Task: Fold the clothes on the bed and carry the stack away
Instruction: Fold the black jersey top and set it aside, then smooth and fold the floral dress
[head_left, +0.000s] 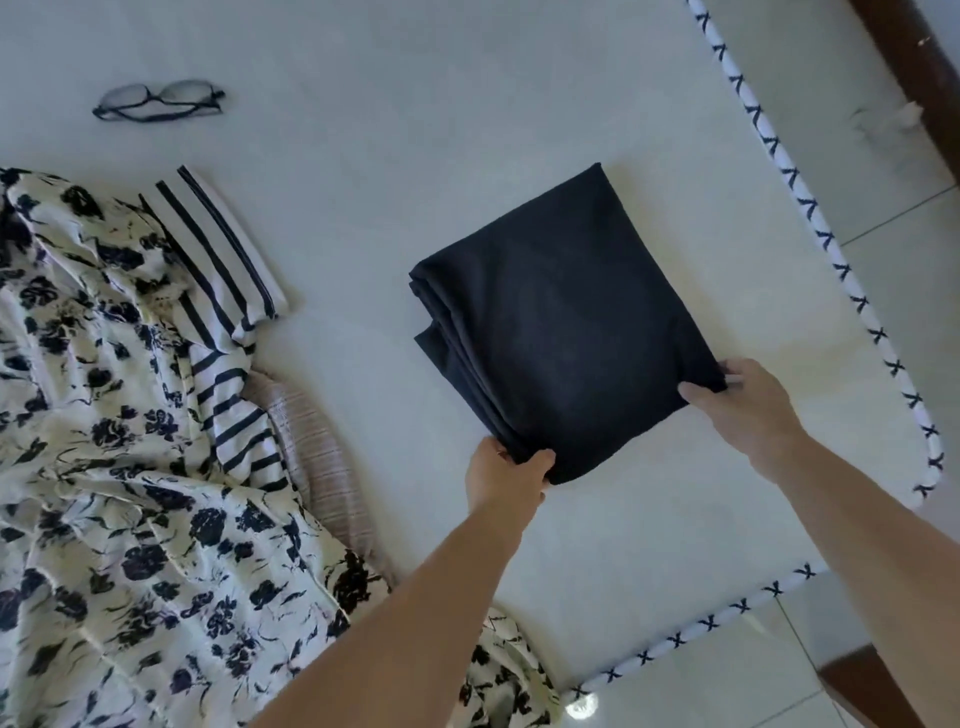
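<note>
A folded black garment (561, 322) lies flat on the pale bed (415, 156), near its right edge. My left hand (506, 475) grips the garment's near left corner, thumb on top. At the near right corner my right hand (748, 402) pinches the fabric, thumb over the cloth and fingers beneath. To the left lies an unfolded heap: a cream garment with a dark floral print (104, 467), a navy-and-white striped top (223, 291) and a pinkish striped cloth (317, 447).
A pair of dark-framed glasses (156, 101) rests on the bed at the far left. The mattress edge with white cross-stitched piping (852, 291) runs down the right side and along the front. Beyond it are a tiled floor (898, 234) and dark wooden furniture (919, 67).
</note>
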